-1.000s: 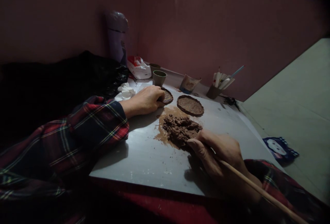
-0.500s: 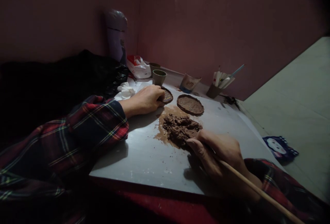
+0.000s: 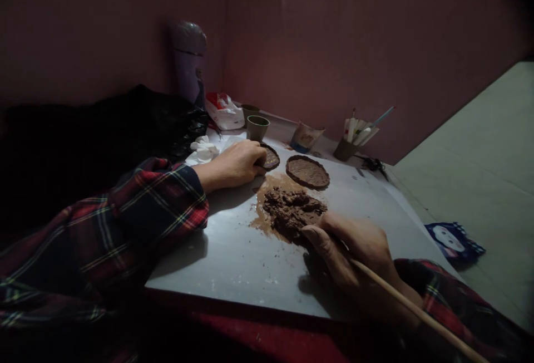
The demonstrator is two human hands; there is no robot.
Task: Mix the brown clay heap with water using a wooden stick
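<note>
Movement: almost none since the earlier frame; the whole view sits slightly lower, as if the head had tipped, while both hands keep their places
Left hand (image 3: pixel 231 165): far left of centre, fingers curled down at the left edge of a dotted round (image 3: pixel 272 158); it touches the piece, but whether it grips it I cannot tell
Right hand (image 3: pixel 361 240): near right, closed around a wooden stick (image 3: pixel 411 304) that slants back toward the near right; its fingertips are at the right edge of the brown mass, and the stick's front end is hidden
Brown mass (image 3: pixel 292 212): wet and lumpy, in the middle of a pale board (image 3: pixel 233 265), with a watery smear on its left and far sides; its shape looks the same, so no fresh working of it shows
Plain round (image 3: pixel 307 172): flat, with a raised rim, beyond the brown mass and right of the dotted round, apart from both hands
Far edge: a green-grey cup (image 3: pixel 258 129) left, a pen cup (image 3: pixel 344 150) right, a stained container (image 3: pixel 306 137) between them
</note>
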